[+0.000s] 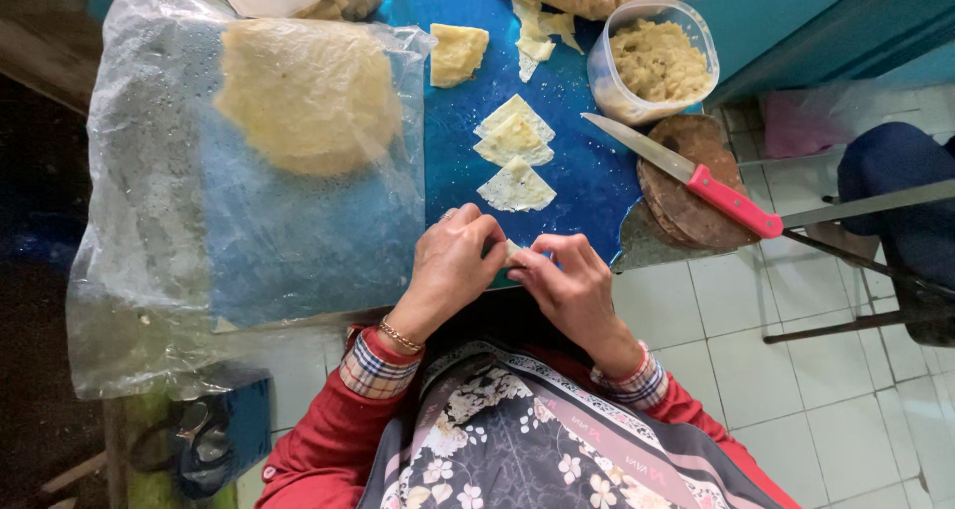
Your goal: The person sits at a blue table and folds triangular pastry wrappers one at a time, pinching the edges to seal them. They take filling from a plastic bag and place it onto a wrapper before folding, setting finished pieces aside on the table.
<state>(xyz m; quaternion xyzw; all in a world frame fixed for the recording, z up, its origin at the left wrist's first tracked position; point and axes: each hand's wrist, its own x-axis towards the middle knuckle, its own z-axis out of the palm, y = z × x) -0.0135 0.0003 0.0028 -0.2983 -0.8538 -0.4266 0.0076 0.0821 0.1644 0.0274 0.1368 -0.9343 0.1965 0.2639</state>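
My left hand (453, 262) and my right hand (564, 280) meet at the near edge of a blue table (587, 186), both pinching one small pale piece of dough (511, 253) between the fingertips. Most of that piece is hidden by my fingers. Just beyond my hands lie three folded triangular dough pieces (515, 186) on the blue surface. A clear round tub of yellowish filling (657, 63) stands at the far right of the table.
A clear plastic bag with a stack of round flat dough sheets (308, 91) covers the table's left half. A red-handled knife (686, 176) rests on a round brown wooden board (696, 210) at the right edge. More dough scraps (460, 53) lie farther back. A chair frame (865, 270) stands on the white tiled floor.
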